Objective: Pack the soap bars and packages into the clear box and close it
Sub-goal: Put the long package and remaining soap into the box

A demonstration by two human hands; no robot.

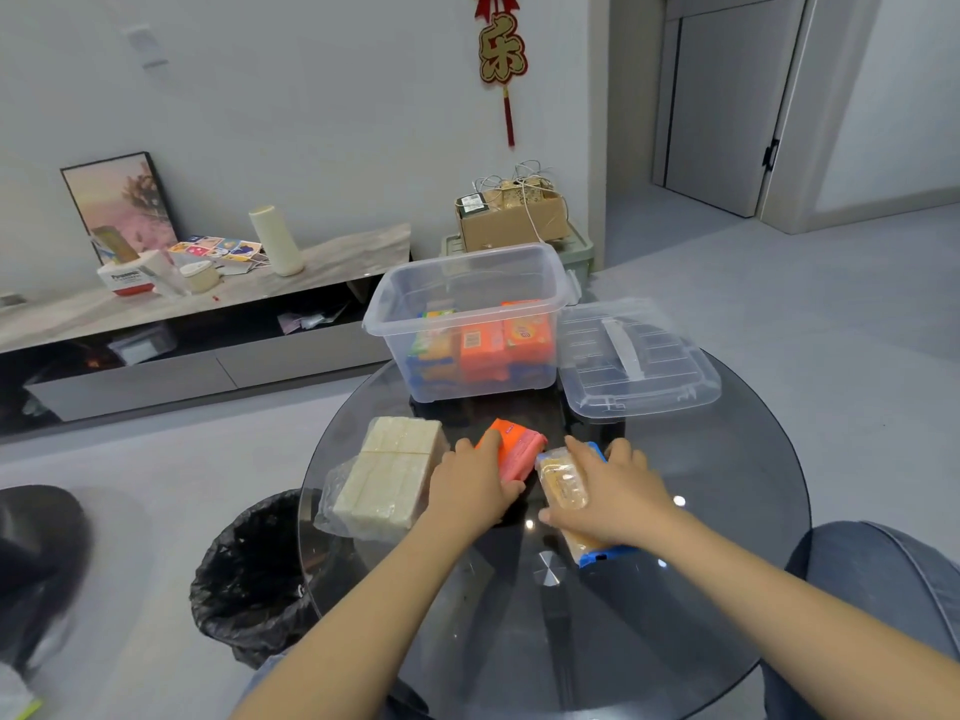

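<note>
The clear box (384, 304) stands open at the far side of the round glass table (727, 511), with orange and yellow-blue soap packages inside. Its clear lid (634, 361) lies flat to its right. My left hand (472, 485) grips an orange soap package (517, 452) on the table. My right hand (613, 493) rests on a yellow soap package with blue ends (563, 483), fingers wrapped over it. A plastic-wrapped block of pale soap bars (389, 475) lies left of my left hand.
A bin with a black bag (249, 574) stands below the table's left edge. A low TV cabinet (208, 304) with clutter runs along the wall. A cardboard box (511, 220) sits on a green crate behind the clear box. My knee (878, 579) is at right.
</note>
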